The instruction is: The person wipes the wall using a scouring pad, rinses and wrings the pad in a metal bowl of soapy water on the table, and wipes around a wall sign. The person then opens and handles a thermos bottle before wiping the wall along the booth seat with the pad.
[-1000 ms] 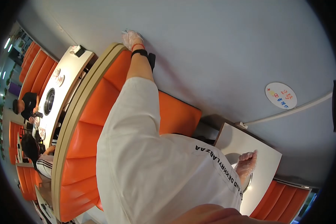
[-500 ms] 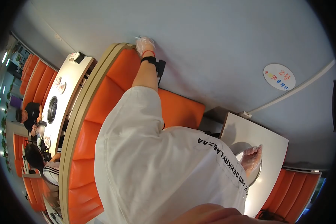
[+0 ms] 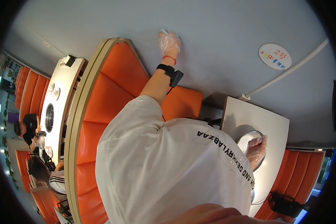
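My left hand (image 3: 170, 42), in a clear plastic glove, is raised in front of the grey wall (image 3: 216, 41); contact with the wall cannot be made out. Its fingers look loosely extended under the wrinkled plastic, with nothing visible in them. A red bracelet (image 3: 169, 59) and a black strap with a small device (image 3: 175, 77) circle that wrist. Another clear glove covers my right hand (image 3: 257, 150), held over a round metal-rimmed fixture (image 3: 246, 139) on the white table (image 3: 274, 127). Its fingers bend slightly, and no object shows in them.
An orange booth bench (image 3: 112, 86) with a tan edge stands at left. Another orange seat (image 3: 296, 171), holding a black bag (image 3: 285, 204), lies beyond the table. An oval sign (image 3: 275, 56) hangs on the wall. Two people sit at a farther table (image 3: 59, 86).
My left hand has moved right, away from the bench back's top end, and slightly higher. My right hand has shifted a little right and up in view. The whole view has tilted slightly.
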A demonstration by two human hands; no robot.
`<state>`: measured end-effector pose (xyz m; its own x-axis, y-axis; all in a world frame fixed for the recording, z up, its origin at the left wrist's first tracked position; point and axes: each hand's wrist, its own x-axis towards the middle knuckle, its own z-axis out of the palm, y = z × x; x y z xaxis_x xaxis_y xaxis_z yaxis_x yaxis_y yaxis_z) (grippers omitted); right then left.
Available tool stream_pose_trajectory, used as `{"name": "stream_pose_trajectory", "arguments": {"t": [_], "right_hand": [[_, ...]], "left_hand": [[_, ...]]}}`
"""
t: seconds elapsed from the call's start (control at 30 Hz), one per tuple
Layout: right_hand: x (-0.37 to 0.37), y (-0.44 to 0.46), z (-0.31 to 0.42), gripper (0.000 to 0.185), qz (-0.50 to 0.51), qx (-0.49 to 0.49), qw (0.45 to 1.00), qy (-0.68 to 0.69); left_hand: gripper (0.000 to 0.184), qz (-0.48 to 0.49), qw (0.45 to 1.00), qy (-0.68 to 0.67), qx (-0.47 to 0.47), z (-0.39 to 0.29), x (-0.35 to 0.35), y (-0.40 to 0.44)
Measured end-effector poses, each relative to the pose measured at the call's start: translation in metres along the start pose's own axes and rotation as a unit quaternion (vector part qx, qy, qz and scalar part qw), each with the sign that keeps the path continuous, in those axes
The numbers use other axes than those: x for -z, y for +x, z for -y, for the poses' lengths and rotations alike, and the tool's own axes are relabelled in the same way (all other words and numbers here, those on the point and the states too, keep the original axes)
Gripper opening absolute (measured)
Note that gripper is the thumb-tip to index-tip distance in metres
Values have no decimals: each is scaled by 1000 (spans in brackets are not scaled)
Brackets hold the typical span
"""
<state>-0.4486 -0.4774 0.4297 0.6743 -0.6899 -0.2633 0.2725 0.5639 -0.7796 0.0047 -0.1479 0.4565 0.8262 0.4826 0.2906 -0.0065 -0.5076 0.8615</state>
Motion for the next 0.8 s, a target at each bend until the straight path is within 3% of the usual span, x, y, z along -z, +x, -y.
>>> {"name": "stream_pose_trajectory", "arguments": {"t": [0.07, 0.17, 0.27, 0.33, 0.4, 0.43, 0.5, 0.57, 0.6, 0.63, 0.67, 0.7, 0.73, 0.77, 0.8], "right_hand": [[-9, -9, 3, 34, -35, 7, 999, -7], [-1, -15, 4, 28, 22, 27, 999, 15], [1, -16, 11, 30, -3, 28, 999, 16], [8, -18, 11, 30, -11, 38, 999, 21], [21, -17, 8, 29, -20, 18, 999, 41], [33, -18, 8, 29, -36, 18, 998, 55], [50, -11, -3, 30, -64, 52, 995, 54], [48, -24, 0, 28, -134, 64, 987, 58], [62, -26, 0, 25, -151, 63, 985, 55], [67, -32, 0, 24, -170, 81, 980, 62], [81, -35, -3, 23, -178, 93, 977, 76], [87, -35, -4, 22, -182, 97, 975, 86], [90, -36, -3, 21, -200, 96, 968, 119], [93, -38, -2, 20, -205, 91, 962, 154], [91, -40, 4, 19, -240, 88, 950, 178]], "left_hand": [[26, 34, 997, -36, 58, -9, 5, -1], [26, 23, 998, -40, 47, -20, 14, -11], [27, 13, 988, -88, 124, -31, 11, -13], [26, 27, 973, 226, -39, 8, -21, 10], [22, 38, 847, 510, -147, 86, -70, 75], [20, 40, 755, 631, -175, 39, -42, 58], [24, 115, 745, 625, -204, -12, -7, 13], [22, 145, 691, 624, -335, 0, -6, 13], [22, 116, 713, 559, -408, 11, -20, 11], [23, 20, 627, 490, -605, 93, -85, 76], [32, 52, 693, 350, -628, 99, -123, 75], [36, 260, 772, 278, -509, 56, -128, 15], [41, 433, 845, 133, -285, 4, -127, -55], [45, 479, 872, 59, -79, -52, -122, -127], [54, 553, 791, 148, -215, -65, -139, -157]]}}
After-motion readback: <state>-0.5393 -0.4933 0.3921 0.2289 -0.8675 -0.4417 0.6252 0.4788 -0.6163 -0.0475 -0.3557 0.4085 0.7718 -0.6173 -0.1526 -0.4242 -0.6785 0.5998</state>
